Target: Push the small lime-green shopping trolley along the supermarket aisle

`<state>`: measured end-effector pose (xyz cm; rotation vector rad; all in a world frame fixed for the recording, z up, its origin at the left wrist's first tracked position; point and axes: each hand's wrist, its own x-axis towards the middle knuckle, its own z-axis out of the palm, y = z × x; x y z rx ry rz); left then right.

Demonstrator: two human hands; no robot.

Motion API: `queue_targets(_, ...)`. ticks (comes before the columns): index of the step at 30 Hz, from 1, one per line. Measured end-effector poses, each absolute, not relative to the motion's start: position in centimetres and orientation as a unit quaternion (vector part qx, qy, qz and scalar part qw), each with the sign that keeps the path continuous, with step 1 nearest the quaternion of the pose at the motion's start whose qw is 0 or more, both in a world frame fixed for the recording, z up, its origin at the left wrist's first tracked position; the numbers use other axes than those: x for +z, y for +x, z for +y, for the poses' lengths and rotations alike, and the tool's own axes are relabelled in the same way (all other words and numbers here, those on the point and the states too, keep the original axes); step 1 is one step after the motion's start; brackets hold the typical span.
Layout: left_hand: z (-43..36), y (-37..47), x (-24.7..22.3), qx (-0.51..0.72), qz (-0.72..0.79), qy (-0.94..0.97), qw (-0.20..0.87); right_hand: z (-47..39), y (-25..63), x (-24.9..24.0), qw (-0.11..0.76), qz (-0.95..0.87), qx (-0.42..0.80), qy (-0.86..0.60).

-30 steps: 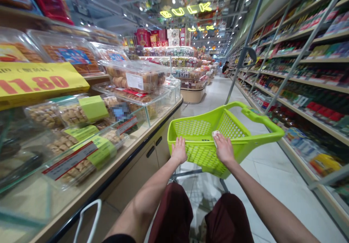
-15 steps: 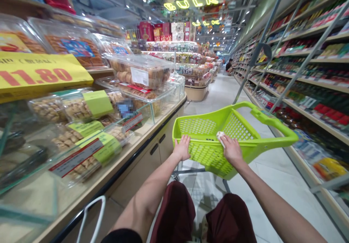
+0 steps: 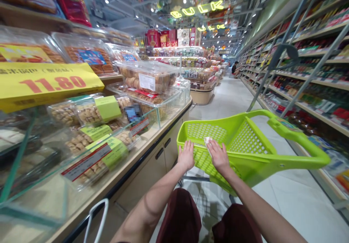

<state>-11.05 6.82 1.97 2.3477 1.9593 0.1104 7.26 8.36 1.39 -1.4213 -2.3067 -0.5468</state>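
A lime-green shopping cart [image 3: 245, 156] with perforated basket walls stands in front of me, its handle to the right. My left hand [image 3: 187, 156] rests on the near rim close to the basket's left corner, fingers over the edge. My right hand [image 3: 218, 156] is further right on the same rim and presses a small white crumpled cloth or tissue [image 3: 208, 140] against it. The fingers of the right hand lie over the cloth, partly hiding it.
On the left, a glass-edged counter [image 3: 174, 121] bears packed pastries [image 3: 149, 77] and a yellow price sign [image 3: 51, 83]. Stocked shelves [image 3: 321, 76] with slanted metal poles line the right. A person [image 3: 234, 68] is low down far along the aisle.
My right hand has slid left along the rim with the white cloth, closer to my left hand. The cart appears larger and shifted somewhat right and down in view.
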Motion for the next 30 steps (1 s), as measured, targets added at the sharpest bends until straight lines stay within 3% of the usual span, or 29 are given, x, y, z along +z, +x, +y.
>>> queue_targets(9, 6.9, -10.5, 1.8, 0.038, 0.635, 0.771, 0.033, 5.5, 17.8, 4.0, 0.242, -0.72, -0.296, -0.578)
queue_targets(13, 6.9, -9.6, 1.7, 0.044, 0.652, 0.756, 0.044, 5.7, 15.9, 3.8, 0.239, -0.726, -0.282, -0.58)
queue_targets(19, 6.7, -8.8, 1.7, 0.053, 0.686, 0.724, 0.06, 7.1, 10.4, 3.0, 0.168, -0.785, -0.217, -0.556)
queue_targets(30, 7.1, -9.3, 1.9, 0.062, 0.678, 0.729, 0.071, 5.6, 20.3, 5.5, 0.201, -0.7, -0.3, -0.616)
